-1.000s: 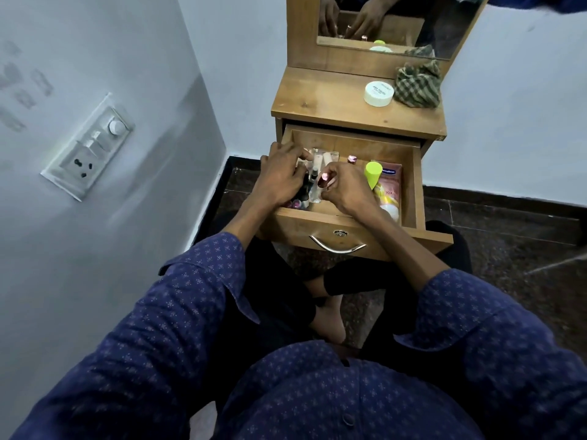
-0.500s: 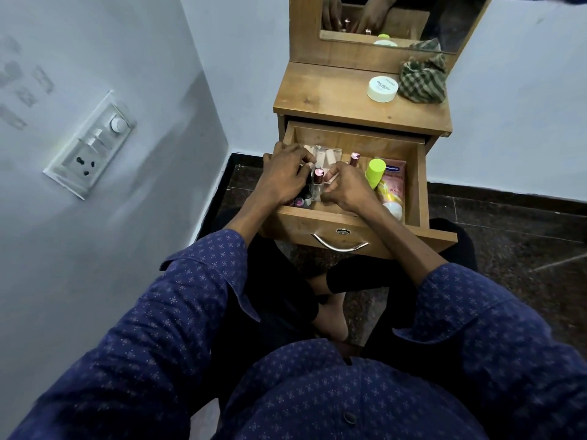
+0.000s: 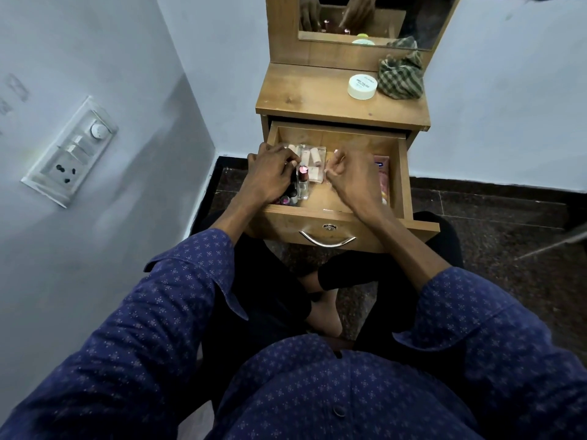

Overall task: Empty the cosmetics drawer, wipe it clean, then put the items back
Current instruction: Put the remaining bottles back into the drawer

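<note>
In the open drawer (image 3: 401, 173) the upright lipstick (image 3: 302, 178) stands just right of the left hand (image 3: 270, 176), whose curled fingers' hold is hidden; the right hand (image 3: 351, 177), loosely curled, seems empty

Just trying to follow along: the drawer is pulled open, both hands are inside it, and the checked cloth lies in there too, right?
Not quite. The head view shows the checked cloth on the dresser top, beside the white jar. The drawer is pulled open, both hands inside.

Pale blue walls (image 3: 95, 42) — dark speckled floor (image 3: 508, 233) — wooden dresser (image 3: 317, 100), mirror (image 3: 413, 20), wall switchboard (image 3: 70, 150).
</note>
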